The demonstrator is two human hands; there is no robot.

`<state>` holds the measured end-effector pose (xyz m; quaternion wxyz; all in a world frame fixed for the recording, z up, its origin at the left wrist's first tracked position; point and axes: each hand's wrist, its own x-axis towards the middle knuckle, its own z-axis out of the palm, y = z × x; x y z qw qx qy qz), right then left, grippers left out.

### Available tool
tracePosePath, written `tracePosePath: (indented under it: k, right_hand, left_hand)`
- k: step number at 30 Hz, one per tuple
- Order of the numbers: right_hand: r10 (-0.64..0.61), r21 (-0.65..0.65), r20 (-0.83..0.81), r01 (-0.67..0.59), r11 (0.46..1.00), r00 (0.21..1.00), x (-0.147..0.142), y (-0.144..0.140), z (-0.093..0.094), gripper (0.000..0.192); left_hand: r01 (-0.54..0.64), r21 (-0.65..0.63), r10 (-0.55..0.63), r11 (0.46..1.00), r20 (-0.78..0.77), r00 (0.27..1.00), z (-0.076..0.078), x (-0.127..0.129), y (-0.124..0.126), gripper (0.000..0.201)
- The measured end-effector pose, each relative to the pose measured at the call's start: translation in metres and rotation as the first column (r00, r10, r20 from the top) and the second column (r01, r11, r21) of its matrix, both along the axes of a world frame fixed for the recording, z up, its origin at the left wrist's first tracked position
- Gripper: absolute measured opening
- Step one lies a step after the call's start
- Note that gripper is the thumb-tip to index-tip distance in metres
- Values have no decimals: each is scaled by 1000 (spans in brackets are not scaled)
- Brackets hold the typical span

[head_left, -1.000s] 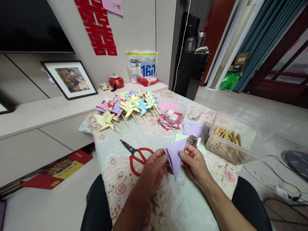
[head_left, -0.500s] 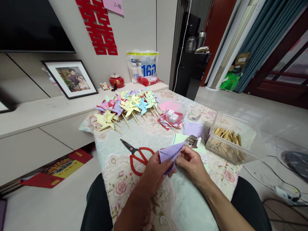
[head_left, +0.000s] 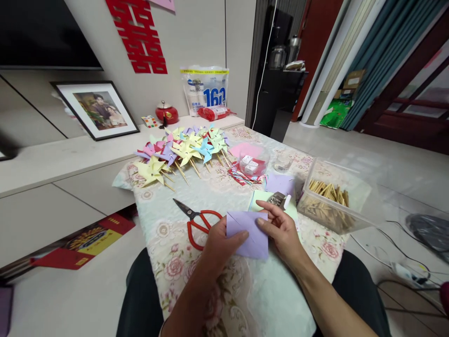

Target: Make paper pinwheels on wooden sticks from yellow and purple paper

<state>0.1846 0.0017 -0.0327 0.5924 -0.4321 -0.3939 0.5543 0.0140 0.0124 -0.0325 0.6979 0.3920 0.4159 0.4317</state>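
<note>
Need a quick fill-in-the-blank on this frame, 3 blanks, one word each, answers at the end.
1. Both hands, the left hand and the right hand, hold a square sheet of ____ paper.
2. The scissors lying on the table have ____ handles.
3. The clear plastic box to the right holds wooden ____.

Answers: purple; red; sticks

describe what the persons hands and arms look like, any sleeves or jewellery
Both forearms are bare up to the bottom edge of the picture, with no sleeves in view. The left hand and right hand wear no gloves, and no rings, watch or bracelet can be seen. Dark trousers cover the legs below.
</note>
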Motion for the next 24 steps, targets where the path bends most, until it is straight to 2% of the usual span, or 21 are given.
tracePosePath:
  k: [4,10,15,21,24]
  right_hand:
    - [22,-17,61,-21,1000,998,1,-3,1,47]
    - [61,-4,136,-61,998,989,0,-7,2,47]
    - [-86,39,137,81,996,987,0,-6,3,45]
    - [-310,118,121,296,948,943,0,-4,1,40]
    - [-366,133,98,353,926,925,-1,-3,3,37]
  left_hand:
    - [23,0,-23,1000,12,1000,1,-9,-7,44]
    - [-99,-79,105,992,79,991,2,-12,-9,47]
    - [-156,-139,177,978,158,971,11,-4,-6,49]
    - [-220,-186,267,957,286,920,17,10,-8,34]
    - [-164,-204,221,965,296,929,21,23,-7,38]
